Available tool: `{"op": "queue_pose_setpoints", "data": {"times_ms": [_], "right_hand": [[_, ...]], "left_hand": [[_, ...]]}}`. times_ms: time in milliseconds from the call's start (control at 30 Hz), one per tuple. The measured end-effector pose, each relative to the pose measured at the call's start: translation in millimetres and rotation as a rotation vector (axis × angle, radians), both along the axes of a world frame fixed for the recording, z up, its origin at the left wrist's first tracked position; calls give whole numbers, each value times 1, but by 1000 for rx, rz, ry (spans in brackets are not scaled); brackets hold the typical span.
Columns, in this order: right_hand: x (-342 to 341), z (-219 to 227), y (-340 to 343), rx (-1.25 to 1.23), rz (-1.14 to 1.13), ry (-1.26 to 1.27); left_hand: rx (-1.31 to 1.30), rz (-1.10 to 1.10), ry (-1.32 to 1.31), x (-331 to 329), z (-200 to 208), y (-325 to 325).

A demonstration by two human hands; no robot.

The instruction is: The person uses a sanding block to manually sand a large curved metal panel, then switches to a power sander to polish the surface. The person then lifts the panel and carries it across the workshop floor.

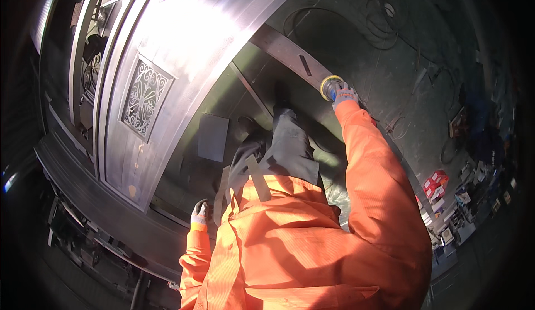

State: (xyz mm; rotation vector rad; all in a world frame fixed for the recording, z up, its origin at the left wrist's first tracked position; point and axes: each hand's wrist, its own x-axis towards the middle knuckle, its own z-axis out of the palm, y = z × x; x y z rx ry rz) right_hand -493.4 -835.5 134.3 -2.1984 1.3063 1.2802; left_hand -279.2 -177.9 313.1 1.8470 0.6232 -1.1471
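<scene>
My right hand (344, 93), in a grey work glove, is closed around a round sander (330, 88) with a yellow-edged disc and a blue part. The sander rests at the far part of a long flat metal bar (292, 54); its underside is hidden. A dark slot or strip (305, 65) shows on the bar next to it. My left hand (199, 214), also gloved, hangs at my left side near the metal door panel, its fingers loosely extended with nothing visible in them.
A large shiny metal door panel (192, 92) with a scrollwork grille (148, 98) stands at my left. A grey flat sheet (213, 137) lies by my feet. Coiled cables (384, 28) lie on the floor at far right. A red box (435, 183) sits among clutter at right.
</scene>
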Motion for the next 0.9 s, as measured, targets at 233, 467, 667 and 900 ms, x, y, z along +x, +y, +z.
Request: {"op": "queue_pose_setpoints", "data": {"times_ms": [233,467,667,900], "right_hand": [[16,0,-3,59,-73,181],[45,15,4,-102,-49,-10],[113,-15,32,-169,-107,-416],[226,-107,141,402,-921,-714]], "left_hand": [[206,-121,151,28,1,-40],[-23,260,137,28,-39,34],[55,66,-7,-6,-34,17],[326,-231,-225,87,-82,61]]}}
